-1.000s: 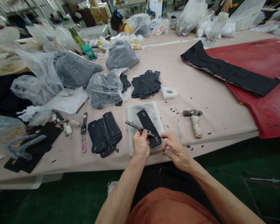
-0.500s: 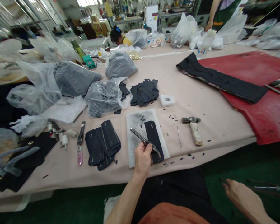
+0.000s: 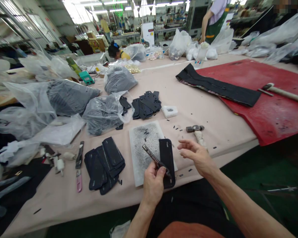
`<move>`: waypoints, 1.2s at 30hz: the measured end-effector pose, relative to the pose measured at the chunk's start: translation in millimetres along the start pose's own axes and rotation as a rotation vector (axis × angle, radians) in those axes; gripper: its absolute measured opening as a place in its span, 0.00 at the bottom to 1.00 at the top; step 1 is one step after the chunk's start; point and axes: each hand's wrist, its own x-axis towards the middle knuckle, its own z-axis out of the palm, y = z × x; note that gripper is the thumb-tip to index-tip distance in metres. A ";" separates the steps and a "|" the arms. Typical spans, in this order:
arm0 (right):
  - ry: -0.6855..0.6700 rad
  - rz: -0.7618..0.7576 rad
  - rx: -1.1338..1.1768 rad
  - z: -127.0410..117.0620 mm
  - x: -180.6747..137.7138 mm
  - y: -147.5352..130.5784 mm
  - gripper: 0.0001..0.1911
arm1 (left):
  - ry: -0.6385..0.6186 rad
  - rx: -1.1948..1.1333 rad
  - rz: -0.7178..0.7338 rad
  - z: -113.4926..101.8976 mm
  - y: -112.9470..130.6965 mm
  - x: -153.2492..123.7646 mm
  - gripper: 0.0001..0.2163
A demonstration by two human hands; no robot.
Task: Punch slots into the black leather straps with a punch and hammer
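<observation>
My left hand (image 3: 153, 183) is closed around a dark metal hole punch (image 3: 151, 153), which lies slantwise in the fingers. Under it is a black rounded panel (image 3: 167, 153) on the right part of a white board (image 3: 137, 167) specked with black. My right hand (image 3: 197, 155) hangs over the table edge with its fingers apart and nothing in them. Just behind it lies a ball-peen hammer (image 3: 195, 128), its wrapped handle partly covered by that hand. Stacked black panels (image 3: 105, 165) lie to the left of the board.
Small black slugs are scattered near the white block (image 3: 170, 112). Beyond the board lie a pile of black pieces (image 3: 146, 105) and filled plastic bags (image 3: 101, 110). A pink-handled cutter (image 3: 79, 167) is at left. A red sheet (image 3: 238, 77) covers the right side. A co-worker stands behind.
My right hand has come up from below the table edge at the right to beside the hammer. My left hand still grips the punch above the panel. The view has shifted.
</observation>
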 end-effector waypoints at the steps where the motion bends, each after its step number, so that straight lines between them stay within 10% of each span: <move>1: -0.050 -0.051 0.046 12.5 6.8 -9.7 0.24 | -0.008 0.007 0.005 0.1 1.0 -1.6 0.08; 20: -0.192 -0.283 -0.024 30.3 22.6 -4.7 0.12 | -0.060 -0.227 -0.148 0.1 -8.1 -4.9 0.12; 36: -0.272 -0.103 0.072 41.5 12.7 -3.7 0.12 | 0.044 -0.492 -0.040 9.8 19.5 14.5 0.12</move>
